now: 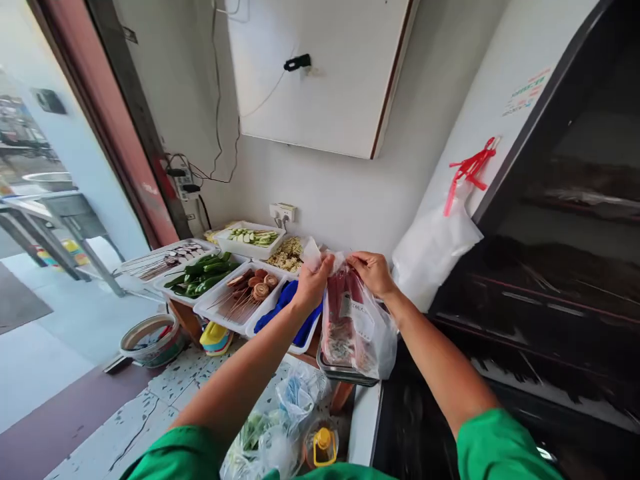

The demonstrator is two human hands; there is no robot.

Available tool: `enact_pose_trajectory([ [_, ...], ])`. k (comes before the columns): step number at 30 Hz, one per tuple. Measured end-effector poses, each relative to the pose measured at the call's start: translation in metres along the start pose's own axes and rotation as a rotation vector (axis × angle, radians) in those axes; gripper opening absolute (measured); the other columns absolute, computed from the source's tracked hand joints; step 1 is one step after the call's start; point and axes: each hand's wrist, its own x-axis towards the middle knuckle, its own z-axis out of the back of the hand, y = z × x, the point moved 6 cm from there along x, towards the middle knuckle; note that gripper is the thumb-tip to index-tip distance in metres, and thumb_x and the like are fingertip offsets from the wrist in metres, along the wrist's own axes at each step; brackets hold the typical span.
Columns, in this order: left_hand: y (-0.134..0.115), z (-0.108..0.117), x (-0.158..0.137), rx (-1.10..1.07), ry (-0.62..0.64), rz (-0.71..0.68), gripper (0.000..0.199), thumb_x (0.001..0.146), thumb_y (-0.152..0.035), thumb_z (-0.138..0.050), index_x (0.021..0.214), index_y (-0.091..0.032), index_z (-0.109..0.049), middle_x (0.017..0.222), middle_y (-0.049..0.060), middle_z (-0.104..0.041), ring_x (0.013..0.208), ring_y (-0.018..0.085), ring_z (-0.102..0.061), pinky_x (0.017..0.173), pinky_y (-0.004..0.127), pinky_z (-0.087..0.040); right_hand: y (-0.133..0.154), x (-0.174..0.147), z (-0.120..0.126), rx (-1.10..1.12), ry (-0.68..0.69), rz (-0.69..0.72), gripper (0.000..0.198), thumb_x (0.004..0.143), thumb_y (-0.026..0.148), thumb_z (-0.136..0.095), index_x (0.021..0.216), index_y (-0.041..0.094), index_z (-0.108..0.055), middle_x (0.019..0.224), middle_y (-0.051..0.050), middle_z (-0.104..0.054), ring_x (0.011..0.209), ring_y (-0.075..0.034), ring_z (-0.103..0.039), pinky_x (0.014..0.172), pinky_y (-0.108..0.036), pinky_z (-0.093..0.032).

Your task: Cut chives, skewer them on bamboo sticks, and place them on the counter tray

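Note:
A clear plastic bag with dark red and pinkish contents hangs between my two hands. My left hand is closed on the gathered bag top at its left side. On the other side, my right hand pinches the bag's upper edge. A label with print shows through the plastic, but I cannot make out what the contents are. The bag's lower part is over a dark metal tray at the table's end; whether it rests there I cannot tell. Blue cloth lies in a white tray left of the bag.
White trays hold green peppers, skewered brown rolls and sliced green pieces. White plastic bags hang at the right beside a dark cabinet. Below are a bucket, bagged greens and a yellow-capped bottle.

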Motion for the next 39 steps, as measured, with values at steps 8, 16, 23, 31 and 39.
enact_pose_trajectory([
  [8,-0.021,-0.043,0.024,0.07,0.069,-0.065,0.031,0.079,-0.042,-0.057,0.066,-0.016,-0.047,0.055,-0.003,-0.045,0.051,0.009,-0.042,0.053,0.021,-0.035,-0.008,0.0,0.031,0.088,-0.091,-0.074,0.029,0.076,0.043,-0.059,0.073,0.016,-0.069,0.065,0.001,-0.064,0.065,-0.012,-0.056,0.065,-0.024,-0.044],
  [16,-0.026,-0.072,0.039,0.831,0.028,-0.366,0.031,0.083,-0.021,-0.053,0.053,-0.017,-0.044,0.053,-0.001,-0.045,0.053,0.012,-0.04,0.057,0.025,-0.029,-0.03,0.006,0.019,-0.003,-0.161,-0.091,0.023,0.076,0.024,-0.047,0.058,0.016,-0.058,0.052,0.004,-0.051,0.053,-0.009,-0.047,0.052,-0.021,-0.034],
  [23,-0.008,-0.055,0.049,0.645,-0.076,-0.376,0.043,0.09,-0.038,-0.042,0.051,-0.019,-0.036,0.05,-0.002,-0.031,0.051,0.011,-0.032,0.056,0.026,-0.027,-0.003,0.003,0.024,-0.387,-0.077,0.089,0.022,0.087,0.025,-0.046,0.086,0.016,-0.066,0.083,-0.005,-0.065,0.082,-0.018,-0.056,0.073,-0.028,-0.043],
  [31,-0.009,-0.06,0.058,0.59,-0.116,-0.429,0.045,0.088,-0.043,-0.041,0.051,-0.02,-0.034,0.05,-0.003,-0.028,0.049,0.011,-0.028,0.053,0.026,-0.026,-0.009,-0.052,0.006,-0.67,-0.132,0.034,0.029,0.093,0.031,-0.04,0.072,0.02,-0.057,0.068,-0.005,-0.059,0.067,-0.018,-0.052,0.065,-0.031,-0.041],
  [39,-0.042,-0.046,0.053,0.415,-0.336,-0.434,0.046,0.088,-0.047,-0.04,0.051,-0.021,-0.029,0.047,-0.004,-0.028,0.042,0.009,-0.029,0.043,0.024,-0.027,0.034,-0.041,-0.014,-0.443,-0.132,0.17,0.036,0.095,0.031,-0.034,0.067,0.02,-0.054,0.065,-0.002,-0.055,0.061,-0.012,-0.05,0.058,-0.025,-0.037],
])
